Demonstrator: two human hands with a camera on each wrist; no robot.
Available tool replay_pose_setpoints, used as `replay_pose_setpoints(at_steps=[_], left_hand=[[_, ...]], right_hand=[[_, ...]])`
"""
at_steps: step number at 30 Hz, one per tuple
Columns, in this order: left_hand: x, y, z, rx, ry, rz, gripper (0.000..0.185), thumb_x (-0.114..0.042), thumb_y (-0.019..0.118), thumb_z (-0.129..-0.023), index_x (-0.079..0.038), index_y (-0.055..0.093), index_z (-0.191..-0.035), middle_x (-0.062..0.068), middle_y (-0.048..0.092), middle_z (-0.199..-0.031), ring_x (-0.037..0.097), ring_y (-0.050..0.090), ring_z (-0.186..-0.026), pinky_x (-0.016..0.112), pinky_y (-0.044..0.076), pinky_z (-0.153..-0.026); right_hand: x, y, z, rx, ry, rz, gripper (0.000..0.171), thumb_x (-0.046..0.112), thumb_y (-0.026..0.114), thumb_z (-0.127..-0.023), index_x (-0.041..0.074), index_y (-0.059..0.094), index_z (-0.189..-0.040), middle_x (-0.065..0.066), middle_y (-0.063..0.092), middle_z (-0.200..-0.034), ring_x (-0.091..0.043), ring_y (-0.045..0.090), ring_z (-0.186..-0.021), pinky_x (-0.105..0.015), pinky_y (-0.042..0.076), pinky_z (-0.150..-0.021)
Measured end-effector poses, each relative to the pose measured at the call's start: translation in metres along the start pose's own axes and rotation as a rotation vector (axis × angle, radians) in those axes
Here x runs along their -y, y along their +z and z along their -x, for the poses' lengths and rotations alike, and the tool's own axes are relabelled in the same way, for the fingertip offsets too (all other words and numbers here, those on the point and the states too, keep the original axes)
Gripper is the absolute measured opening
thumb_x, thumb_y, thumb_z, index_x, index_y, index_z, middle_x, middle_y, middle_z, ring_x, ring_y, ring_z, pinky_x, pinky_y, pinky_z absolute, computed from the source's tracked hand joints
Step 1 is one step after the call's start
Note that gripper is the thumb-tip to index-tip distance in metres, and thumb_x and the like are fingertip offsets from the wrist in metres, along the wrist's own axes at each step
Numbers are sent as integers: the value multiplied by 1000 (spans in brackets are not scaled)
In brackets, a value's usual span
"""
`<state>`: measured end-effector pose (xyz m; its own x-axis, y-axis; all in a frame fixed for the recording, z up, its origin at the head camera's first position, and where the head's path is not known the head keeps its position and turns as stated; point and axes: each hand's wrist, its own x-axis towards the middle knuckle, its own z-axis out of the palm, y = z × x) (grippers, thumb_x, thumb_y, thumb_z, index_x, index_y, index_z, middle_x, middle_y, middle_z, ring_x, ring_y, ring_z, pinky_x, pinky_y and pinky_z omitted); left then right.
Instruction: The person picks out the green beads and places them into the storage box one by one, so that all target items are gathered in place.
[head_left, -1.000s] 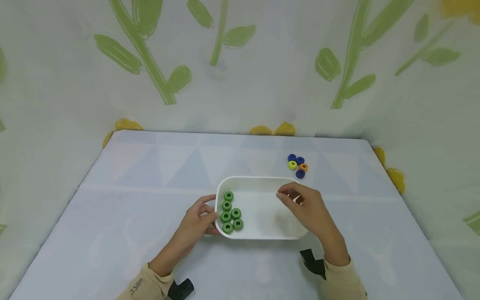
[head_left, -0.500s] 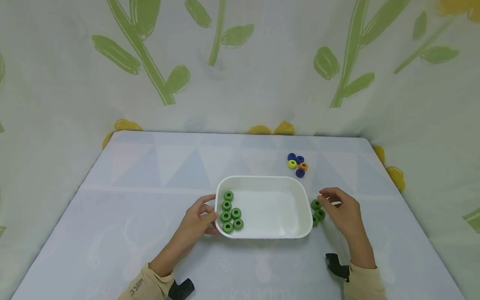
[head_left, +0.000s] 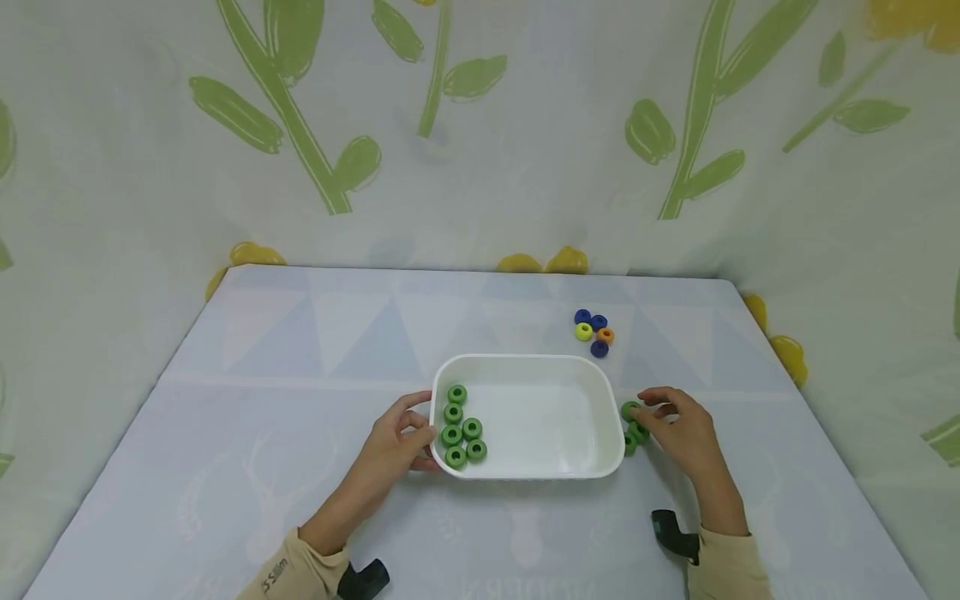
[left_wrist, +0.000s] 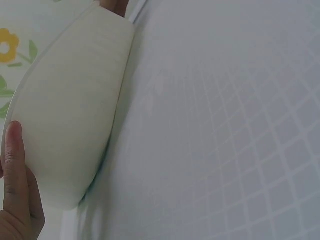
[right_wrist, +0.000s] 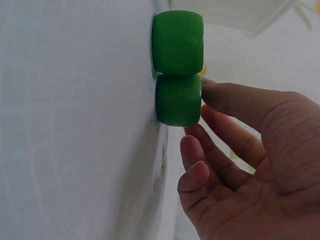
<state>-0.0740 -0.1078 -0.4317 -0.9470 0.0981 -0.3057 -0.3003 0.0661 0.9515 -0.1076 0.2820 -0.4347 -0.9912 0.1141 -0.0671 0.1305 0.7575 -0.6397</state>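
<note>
A white rectangular tray [head_left: 540, 417] stands mid-table with several green beads [head_left: 472, 428] along its left side. My left hand [head_left: 401, 433] grips its left end, thumb at the rim; in the left wrist view a finger [left_wrist: 15, 160] lies along the outer wall. Beyond the tray's right end sit three more green beads [head_left: 638, 432] close together. My right hand [head_left: 682, 429] has its thumb and forefinger at the farthest of these, pinching it. From the right wrist view, two green beads [right_wrist: 178, 100] partly hide the thumb tip, and the other fingers are loosely curled.
Behind the tray's right corner lies a small group of beads: blue beads [head_left: 599, 349], a yellow bead [head_left: 583, 332] and an orange bead [head_left: 605, 336]. A patterned pale cloth covers the table [head_left: 262, 350]. Leaf-printed walls [head_left: 525, 183] rise behind and beside it.
My right hand has moved right, from over the tray to the green beads outside it, then lowered onto the farthest one. My left hand has kept its grip on the tray.
</note>
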Motion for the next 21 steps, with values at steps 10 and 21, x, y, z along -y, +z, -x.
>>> replay_pose_setpoints(at_steps=[10, 21], left_hand=[[1, -2, 0, 6, -3, -5, 56, -6, 57, -95, -12, 42, -149, 12, 58, -102, 17, 66, -72, 32, 64, -67], [0, -2, -1, 7, -5, -10, 56, -5, 57, -95, -12, 43, -149, 11, 58, -100, 17, 66, -71, 32, 64, -67]], right_hand=[[0, 1, -1, 41, -26, 58, 45, 32, 71, -93, 5, 63, -128, -21, 66, -122, -34, 63, -107, -27, 49, -72], [5, 5, -5, 55, -2, 89, 42, 27, 70, -93, 2, 63, -127, -23, 65, -120, -34, 63, -106, -39, 57, -78]])
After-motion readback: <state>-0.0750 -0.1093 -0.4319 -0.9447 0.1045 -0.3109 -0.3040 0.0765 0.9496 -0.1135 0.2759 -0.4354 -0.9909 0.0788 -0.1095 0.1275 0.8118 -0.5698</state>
